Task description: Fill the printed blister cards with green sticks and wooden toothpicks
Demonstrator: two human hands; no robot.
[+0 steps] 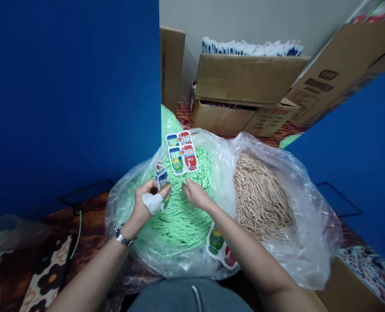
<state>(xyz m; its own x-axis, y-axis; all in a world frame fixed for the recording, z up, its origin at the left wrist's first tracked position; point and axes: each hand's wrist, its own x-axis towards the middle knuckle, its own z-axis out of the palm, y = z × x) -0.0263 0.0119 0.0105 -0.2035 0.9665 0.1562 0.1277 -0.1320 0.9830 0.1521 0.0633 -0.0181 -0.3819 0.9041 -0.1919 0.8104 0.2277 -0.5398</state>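
My left hand (148, 197) is closed on a narrow printed packet (161, 177) with blue, white and green bottle pictures. White tape or cloth covers the base of its thumb, and a metal watch (124, 235) is on the wrist. My right hand (195, 193) is pinched just above the heap of thin green sticks (179, 225); what sits between its fingertips is too small to make out. Beyond the hands, a flat printed packet (182, 152) with blue, green and red cola-style bottle pictures lies on the green sticks. Another such packet (215, 242) is partly hidden under my right forearm.
The green sticks fill a clear plastic bag (121, 199). To its right, a second clear bag (312, 242) holds light brown sticks (260, 197). Cardboard boxes (250, 80) stand at the back, one packed with packets. Blue panels (72, 86) rise on both sides.
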